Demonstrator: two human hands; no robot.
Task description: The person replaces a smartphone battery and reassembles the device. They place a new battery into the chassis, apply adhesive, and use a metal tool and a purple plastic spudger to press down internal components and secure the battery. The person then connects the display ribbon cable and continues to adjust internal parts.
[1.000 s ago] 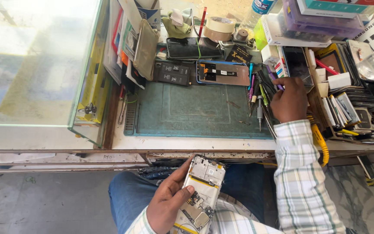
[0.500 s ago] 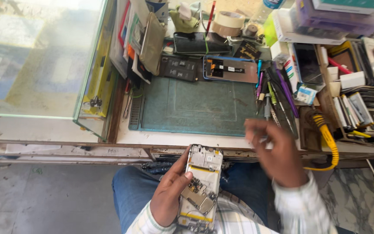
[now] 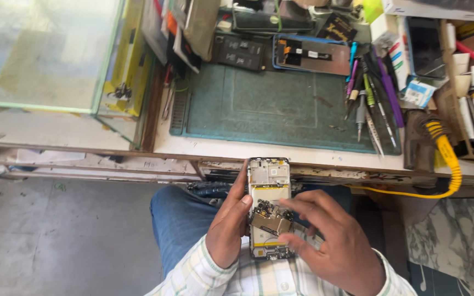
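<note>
A person seated at a cluttered repair bench works on an opened phone point(image 3: 269, 207), held upright over the lap just near the bench's front edge. The left hand point(image 3: 227, 230) cradles the phone from its left side, thumb pressed along the frame and fingers wrapped behind it. The right hand point(image 3: 333, 241) reaches in from the right, its fingertips point(image 3: 287, 210) drawn close around a loose metal board piece point(image 3: 270, 220) sitting askew in the middle of the phone's exposed interior (whether the piece is truly pinched or only touched cannot be told from this angle).

On the bench, farther off, lie a green work mat point(image 3: 281, 109), a row of screwdrivers and tweezers point(image 3: 368, 93) along the mat's right edge, and another opened handset point(image 3: 311, 55) at the mat's far side. A coiled yellow cable point(image 3: 448, 159) hangs over the right end of the bench; a glass case point(image 3: 39, 55) stands at the left.

The step in hand appears to be lifting or seating the inner board. The next move would seem to call for a steady left-hand hold and a light, level touch on the piece, so that nothing beneath it is strained.
</note>
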